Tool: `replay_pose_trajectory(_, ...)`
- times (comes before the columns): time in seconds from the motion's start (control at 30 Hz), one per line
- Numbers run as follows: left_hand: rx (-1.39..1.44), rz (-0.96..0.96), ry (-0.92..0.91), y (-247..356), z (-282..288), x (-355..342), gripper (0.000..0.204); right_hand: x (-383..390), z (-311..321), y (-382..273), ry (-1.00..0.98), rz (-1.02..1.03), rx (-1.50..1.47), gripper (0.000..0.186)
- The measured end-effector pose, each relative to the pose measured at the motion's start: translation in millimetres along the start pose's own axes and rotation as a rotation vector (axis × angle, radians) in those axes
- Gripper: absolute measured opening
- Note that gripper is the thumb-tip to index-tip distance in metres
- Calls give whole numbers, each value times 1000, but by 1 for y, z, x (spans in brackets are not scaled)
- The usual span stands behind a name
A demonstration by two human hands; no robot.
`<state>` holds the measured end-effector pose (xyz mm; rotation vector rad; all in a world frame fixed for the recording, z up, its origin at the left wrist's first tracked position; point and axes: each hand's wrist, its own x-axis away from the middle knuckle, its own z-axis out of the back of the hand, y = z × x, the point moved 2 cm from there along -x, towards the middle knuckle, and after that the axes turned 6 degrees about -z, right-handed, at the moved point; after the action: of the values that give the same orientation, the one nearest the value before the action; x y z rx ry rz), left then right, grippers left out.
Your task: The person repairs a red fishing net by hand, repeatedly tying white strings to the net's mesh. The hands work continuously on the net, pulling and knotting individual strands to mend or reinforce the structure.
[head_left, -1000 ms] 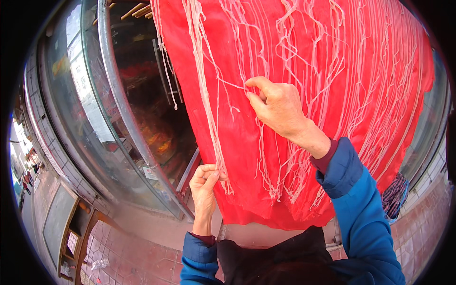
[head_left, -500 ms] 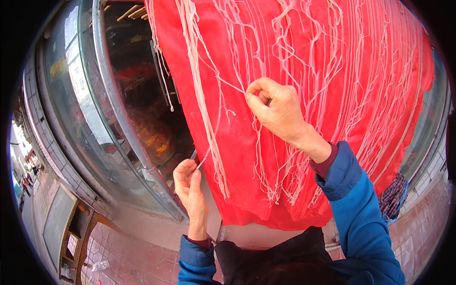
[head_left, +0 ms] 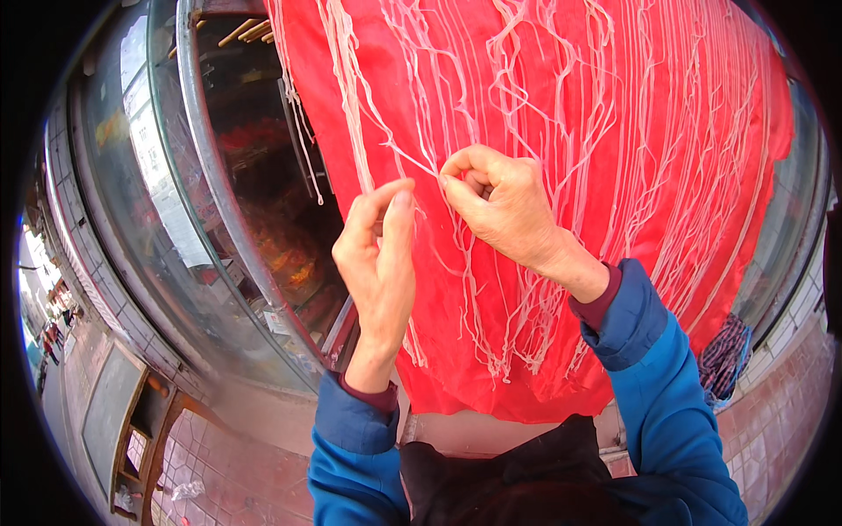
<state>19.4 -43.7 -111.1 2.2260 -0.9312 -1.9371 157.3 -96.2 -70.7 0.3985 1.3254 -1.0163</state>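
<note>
Long white strings (head_left: 358, 131) hang in bundles and tangles in front of a red cloth (head_left: 438, 307). My right hand (head_left: 509, 206) is closed in a pinch on one string, which runs taut from its fingertips up to the left toward the thick bundle. Just left of it and slightly lower is my left hand (head_left: 381, 263), thumb and forefinger brought together. A thin string comes down to these fingertips, though the grip itself is partly hidden. The left hand covers part of the bundle behind it.
On the left stands a glass door with a metal frame (head_left: 206, 149), beside a dark opening. A wooden piece of furniture (head_left: 127, 430) stands on the tiled pavement at lower left. A bundle of dark cords (head_left: 724, 359) lies at the cloth's right edge.
My left hand has risen up and to the right, from below the bundle to close beside my right hand. The right hand stays nearly in place, still pinching the string.
</note>
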Motion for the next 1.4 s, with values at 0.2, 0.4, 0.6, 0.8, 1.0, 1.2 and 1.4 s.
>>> replay_pose_trajectory(0.2,345,243,1,-18,-23,-27,13,0,-2,-6,21,120,79,2)
replay_pose_trajectory(0.4,476,265,61,-29,-8,-26,7,-4,9,-5,-12,40,25,20)
replay_pose_trajectory(0.6,447,235,75,-29,-6,-25,13,-17,5,-2,-158,-4,12,36)
replay_pose_trajectory(0.8,130,82,127,-33,-13,-43,23,-27,11,0,-196,-111,-22,34)
replay_pose_trajectory(1.0,20,159,56,-47,-27,-56,18,-20,16,3,-252,-165,1,33)
replay_pose_trajectory(1.2,276,145,113,-48,-20,-44,3,-19,23,10,-247,-169,13,33)
replay_pose_trajectory(1.4,501,111,52,-45,-13,-40,5,-19,18,10,-213,-175,-120,35)
